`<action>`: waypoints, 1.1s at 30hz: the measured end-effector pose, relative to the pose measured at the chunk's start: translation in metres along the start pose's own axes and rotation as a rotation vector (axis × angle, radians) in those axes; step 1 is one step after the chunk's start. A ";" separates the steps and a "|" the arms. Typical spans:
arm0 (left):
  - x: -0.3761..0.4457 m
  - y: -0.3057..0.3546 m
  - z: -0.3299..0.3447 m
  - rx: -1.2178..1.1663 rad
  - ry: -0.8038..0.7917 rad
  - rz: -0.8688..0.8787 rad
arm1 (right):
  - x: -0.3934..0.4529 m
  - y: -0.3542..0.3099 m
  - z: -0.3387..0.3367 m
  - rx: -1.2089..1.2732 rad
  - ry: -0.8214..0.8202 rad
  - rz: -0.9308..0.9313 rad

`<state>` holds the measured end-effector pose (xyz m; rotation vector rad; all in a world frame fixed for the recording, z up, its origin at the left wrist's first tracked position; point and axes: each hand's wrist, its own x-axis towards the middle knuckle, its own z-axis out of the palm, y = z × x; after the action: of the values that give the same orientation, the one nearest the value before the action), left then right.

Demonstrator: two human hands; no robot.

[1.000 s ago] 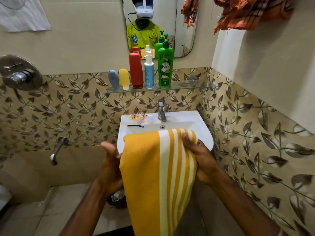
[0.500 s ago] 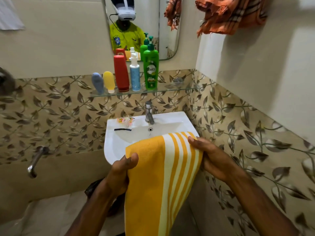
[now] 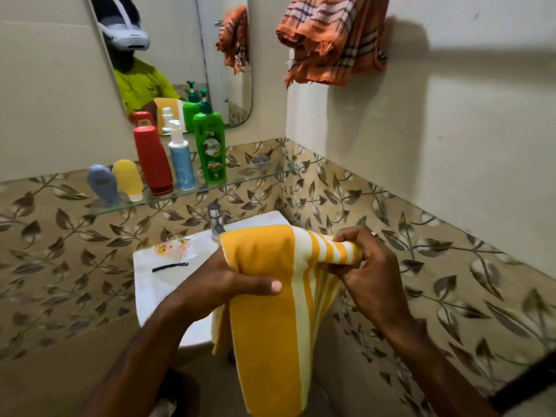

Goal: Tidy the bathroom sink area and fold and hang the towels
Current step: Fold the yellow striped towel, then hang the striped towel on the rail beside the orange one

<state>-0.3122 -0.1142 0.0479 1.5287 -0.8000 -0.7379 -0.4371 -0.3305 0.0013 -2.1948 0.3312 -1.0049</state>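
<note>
Holding the yellow striped towel (image 3: 270, 311) in front of the sink (image 3: 156, 284), both hands gripping it. Left hand (image 3: 222, 281) grip: thumb over the front, fingers behind the plain yellow part. Right hand (image 3: 367, 266) grip: fingers curled round the bunched striped edge. Towel folded over at the top, rest hanging down past the basin front. Tap (image 3: 216, 221) just behind the towel. On the sink rim: small wrapper (image 3: 173, 245) and a black hair clip (image 3: 170, 266). Glass shelf (image 3: 255, 176) above carries blue tube (image 3: 102, 183), yellow tube (image 3: 128, 179), red bottle (image 3: 153, 159), spray bottle (image 3: 181, 158), green pump bottle (image 3: 209, 145). Orange plaid towel (image 3: 334, 37) hangs bunched on the right wall.
</note>
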 end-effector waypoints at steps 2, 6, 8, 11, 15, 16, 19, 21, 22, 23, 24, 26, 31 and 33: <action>0.013 0.017 -0.002 0.183 0.030 0.111 | 0.002 -0.004 0.000 -0.112 0.163 -0.028; 0.039 0.045 -0.010 0.568 0.179 0.452 | 0.012 -0.022 -0.011 -0.307 0.476 -0.082; 0.051 0.059 -0.015 0.741 0.304 0.565 | 0.019 -0.031 -0.019 -0.380 0.594 -0.084; 0.071 0.084 -0.015 1.013 0.486 0.710 | 0.033 -0.045 -0.034 -0.459 0.713 -0.131; 0.100 0.122 -0.009 1.093 0.644 0.809 | 0.060 -0.066 -0.062 -0.536 0.856 -0.212; 0.107 0.133 -0.006 1.069 0.645 0.853 | 0.067 -0.073 -0.070 -0.580 0.894 -0.236; 0.125 0.164 0.005 0.787 0.602 0.949 | 0.088 -0.097 -0.092 -0.622 0.960 -0.309; 0.139 0.183 0.012 0.574 0.563 0.968 | 0.104 -0.113 -0.104 -0.514 1.005 -0.342; 0.147 0.191 0.016 0.477 0.534 0.981 | 0.114 -0.121 -0.110 -0.439 1.032 -0.355; 0.154 0.200 0.019 0.376 0.495 0.997 | 0.124 -0.127 -0.116 -0.368 1.058 -0.376; 0.159 0.210 0.022 0.267 0.443 1.009 | 0.134 -0.133 -0.123 -0.313 1.073 -0.406; 0.166 0.230 0.028 0.070 0.328 1.022 | 0.154 -0.142 -0.136 -0.264 1.078 -0.466; 0.195 0.281 0.042 -0.142 0.068 1.030 | 0.198 -0.162 -0.155 -0.419 1.030 -0.615; 0.219 0.300 0.049 -0.148 0.005 0.961 | 0.214 -0.165 -0.159 -0.507 0.973 -0.602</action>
<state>-0.2525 -0.3426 0.3394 0.8430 -1.2914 -0.0674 -0.4208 -0.3906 0.3088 -2.0876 0.3807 -2.5499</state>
